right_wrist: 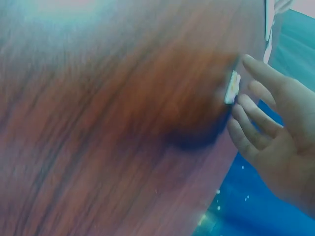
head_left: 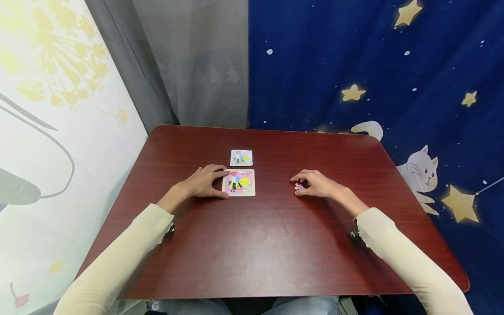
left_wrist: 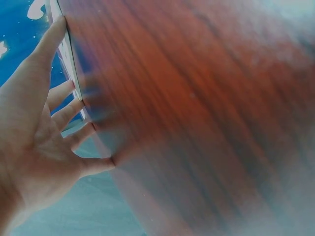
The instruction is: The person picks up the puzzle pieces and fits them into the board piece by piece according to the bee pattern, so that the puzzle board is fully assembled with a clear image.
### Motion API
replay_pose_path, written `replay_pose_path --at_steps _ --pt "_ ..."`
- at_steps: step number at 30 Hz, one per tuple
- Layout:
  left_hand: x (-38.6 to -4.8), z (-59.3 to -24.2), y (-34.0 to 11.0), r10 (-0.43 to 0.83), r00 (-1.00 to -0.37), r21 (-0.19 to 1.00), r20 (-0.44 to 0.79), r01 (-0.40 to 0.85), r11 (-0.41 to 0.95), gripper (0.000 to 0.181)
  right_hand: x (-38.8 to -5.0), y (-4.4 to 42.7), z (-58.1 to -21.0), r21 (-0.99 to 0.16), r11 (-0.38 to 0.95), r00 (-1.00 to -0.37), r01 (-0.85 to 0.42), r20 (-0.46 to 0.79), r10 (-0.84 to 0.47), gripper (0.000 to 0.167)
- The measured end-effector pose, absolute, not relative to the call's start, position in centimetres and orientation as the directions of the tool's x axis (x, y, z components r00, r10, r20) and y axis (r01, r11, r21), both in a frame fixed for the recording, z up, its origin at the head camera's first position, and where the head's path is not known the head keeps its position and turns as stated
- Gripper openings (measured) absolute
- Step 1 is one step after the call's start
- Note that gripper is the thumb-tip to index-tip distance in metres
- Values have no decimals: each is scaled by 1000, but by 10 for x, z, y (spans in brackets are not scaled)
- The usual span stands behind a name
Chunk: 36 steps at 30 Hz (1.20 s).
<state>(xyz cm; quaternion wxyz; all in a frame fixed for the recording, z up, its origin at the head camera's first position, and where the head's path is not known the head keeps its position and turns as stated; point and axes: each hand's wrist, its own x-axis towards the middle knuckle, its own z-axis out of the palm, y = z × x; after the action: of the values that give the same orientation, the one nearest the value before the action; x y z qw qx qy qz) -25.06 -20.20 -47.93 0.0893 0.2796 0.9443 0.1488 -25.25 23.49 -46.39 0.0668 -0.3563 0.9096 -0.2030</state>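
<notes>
A square puzzle board [head_left: 238, 183] with a bee picture on pink lies left of the table's middle. My left hand [head_left: 205, 180] rests at its left side, thumb and a fingertip touching the frame; the left wrist view shows the fingers [left_wrist: 67, 116] spread. To the right, my right hand [head_left: 316, 183] is on the table around small pink puzzle pieces [head_left: 299, 186]. In the right wrist view a light piece [right_wrist: 232, 87] lies on the tabletop between thumb and loosely bent fingers [right_wrist: 256, 118], with no plain grip on it. The hand partly hides the pieces in the head view.
Just behind the board lies a small picture card [head_left: 241, 158] with a matching bee. All of this is on a dark red-brown table [head_left: 260, 245] with rounded corners. Grey and blue star-patterned curtains [head_left: 299, 65] hang behind it, and a pale patterned wall covering [head_left: 98, 144] stands at left.
</notes>
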Motion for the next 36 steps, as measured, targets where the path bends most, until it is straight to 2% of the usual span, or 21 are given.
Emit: replay_pose_path --at_steps 4,10,20,26,36 --pt "-251 -478 -202 551 -830 328 -89 498 802 97 -253 241 -461 -426 663 -733 -616 2 -680 42" --pt "-251 -475 -203 551 -831 330 -69 503 799 96 -253 243 -462 -412 676 -748 -611 21 -664 31" --pt "-250 -474 -204 550 -831 329 -83 498 802 96 -255 224 -467 -394 670 -741 -630 47 -670 24" --pt "-251 -475 -203 551 -831 333 -82 498 801 96 -256 213 -467 -402 643 -719 -651 57 -693 29" --pt "-250 -480 -203 547 -833 334 -86 493 803 97 -250 214 -465 -432 646 -714 -629 -10 -701 35"
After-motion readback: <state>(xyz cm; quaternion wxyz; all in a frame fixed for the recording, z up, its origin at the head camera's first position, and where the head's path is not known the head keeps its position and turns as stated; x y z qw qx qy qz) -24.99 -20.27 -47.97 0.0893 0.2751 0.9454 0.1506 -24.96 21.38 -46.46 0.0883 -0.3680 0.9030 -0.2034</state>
